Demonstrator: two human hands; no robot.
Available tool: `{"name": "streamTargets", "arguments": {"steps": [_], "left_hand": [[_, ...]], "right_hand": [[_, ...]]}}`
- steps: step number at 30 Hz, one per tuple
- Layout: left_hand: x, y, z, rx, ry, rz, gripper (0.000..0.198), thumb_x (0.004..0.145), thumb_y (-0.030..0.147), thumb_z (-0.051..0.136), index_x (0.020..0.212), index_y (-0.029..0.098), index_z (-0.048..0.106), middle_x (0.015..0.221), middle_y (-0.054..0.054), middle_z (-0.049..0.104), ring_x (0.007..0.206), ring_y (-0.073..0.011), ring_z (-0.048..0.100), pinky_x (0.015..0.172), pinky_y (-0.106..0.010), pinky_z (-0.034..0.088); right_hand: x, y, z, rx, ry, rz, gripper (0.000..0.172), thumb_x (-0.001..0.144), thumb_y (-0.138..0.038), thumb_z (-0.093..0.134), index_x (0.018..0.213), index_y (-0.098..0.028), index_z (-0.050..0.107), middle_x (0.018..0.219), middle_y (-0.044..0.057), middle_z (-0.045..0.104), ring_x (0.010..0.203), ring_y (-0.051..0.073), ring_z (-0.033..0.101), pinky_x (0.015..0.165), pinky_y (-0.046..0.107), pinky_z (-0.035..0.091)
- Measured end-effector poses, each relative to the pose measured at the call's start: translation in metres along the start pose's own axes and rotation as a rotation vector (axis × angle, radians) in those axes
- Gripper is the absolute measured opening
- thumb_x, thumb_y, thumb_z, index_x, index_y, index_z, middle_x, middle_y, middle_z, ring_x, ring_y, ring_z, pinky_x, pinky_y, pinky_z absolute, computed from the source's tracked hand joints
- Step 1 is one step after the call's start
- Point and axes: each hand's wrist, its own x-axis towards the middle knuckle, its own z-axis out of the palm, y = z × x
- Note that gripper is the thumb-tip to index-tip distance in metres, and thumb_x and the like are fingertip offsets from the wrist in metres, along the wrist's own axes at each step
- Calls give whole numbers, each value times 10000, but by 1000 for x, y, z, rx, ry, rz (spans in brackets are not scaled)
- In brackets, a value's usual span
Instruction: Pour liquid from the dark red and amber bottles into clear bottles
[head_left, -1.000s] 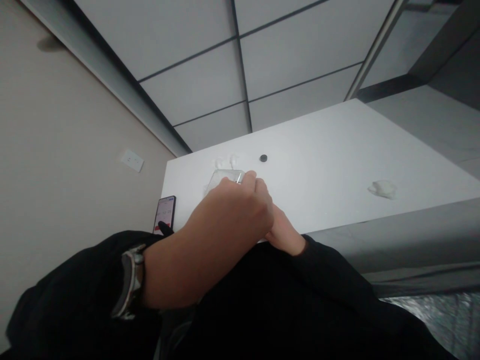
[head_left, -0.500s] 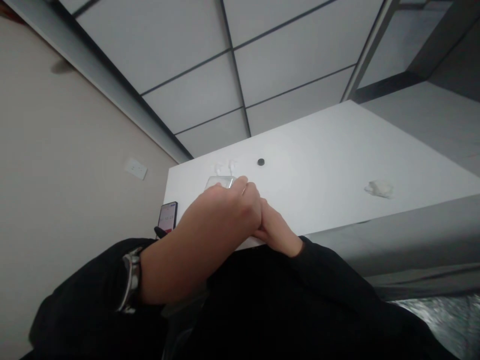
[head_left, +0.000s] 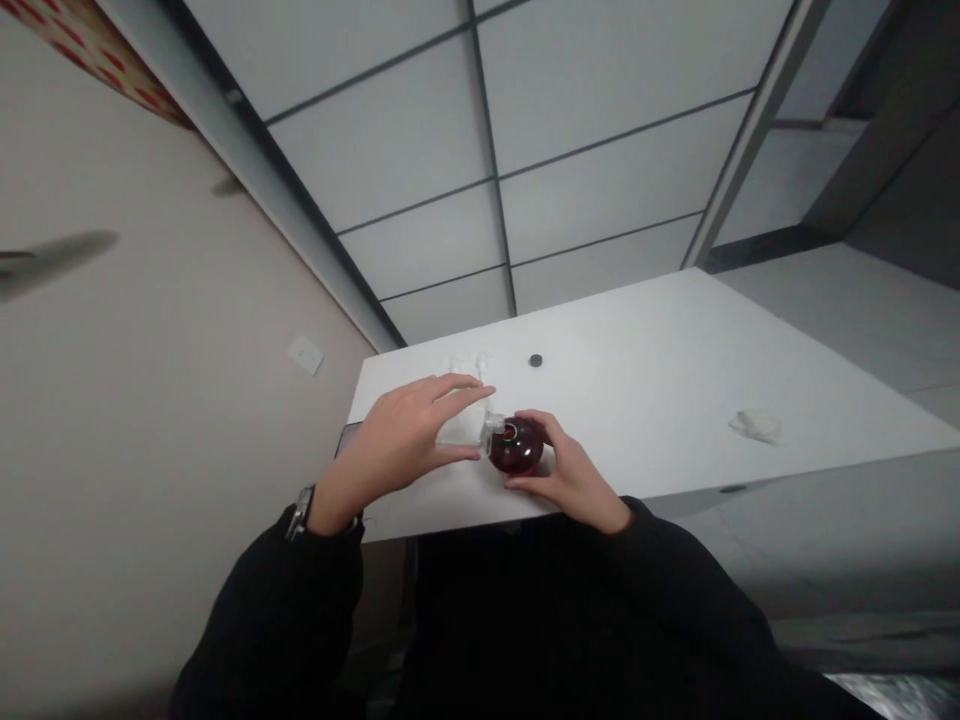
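Observation:
My left hand [head_left: 401, 435] grips a clear bottle [head_left: 461, 428] from above, thumb on the near side and fingers across the far side. The bottle is tipped over, its threaded neck pointing right. That neck meets or nearly meets the mouth of a round, dark red bottle [head_left: 517, 452]; contact cannot be made out. Around the red bottle's right side curves my right hand [head_left: 576, 475], fingers behind and thumb in front. Beyond the hands lies a small black cap [head_left: 535, 361], and left of it are two whitish, see-through pieces [head_left: 482, 364], too faint to name.
The white table [head_left: 637, 390] carries a crumpled tissue [head_left: 756, 426] at the right. A phone [head_left: 346, 438] shows partly behind my left wrist. The wall with an outlet [head_left: 305, 355] rises along the left, and panelled doors [head_left: 442, 240] stand beyond the far edge.
My hands were pressed together, the left covering the right; they are now apart, each on a bottle, and the red bottle has come into sight. The camera view has tilted upward.

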Motion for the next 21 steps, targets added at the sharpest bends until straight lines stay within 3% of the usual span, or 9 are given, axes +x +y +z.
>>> {"name": "streamTargets", "arguments": {"steps": [6, 12, 17, 21], "left_hand": [[1, -18, 13, -295, 118, -142, 775, 884, 437, 810, 1569, 289, 479, 1480, -106, 593, 1337, -311, 625, 1109, -464, 549], [15, -45, 60, -495, 188, -198, 633, 824, 351, 811, 1410, 248, 597, 1380, -101, 568, 1299, -290, 610, 1155, -465, 505], [25, -58, 103, -384, 108, -203, 617, 821, 410, 846, 1372, 223, 639, 1377, -115, 634, 1290, -329, 617, 1154, -506, 468], [20, -61, 126, -286, 77, -232, 631, 843, 453, 851, 1383, 195, 651, 1412, -137, 669, 1328, -350, 606, 1193, -546, 404]], "right_hand": [[6, -8, -17, 48, 110, -20, 824, 701, -434, 953, 1375, -285, 502, 1413, 113, 658, 1343, 328, 650, 1171, 519, 518], [15, 1, -32, 10, 180, 54, 846, 687, -429, 939, 1383, -290, 479, 1349, 110, 680, 1247, 312, 691, 1130, 530, 542], [32, 16, -44, -22, 201, 91, 888, 665, -433, 933, 1395, -282, 451, 1324, 117, 681, 1223, 311, 691, 1146, 551, 515], [47, 26, -48, -44, 185, 90, 895, 667, -440, 930, 1399, -287, 439, 1321, 110, 676, 1238, 311, 676, 1165, 570, 489]]}}
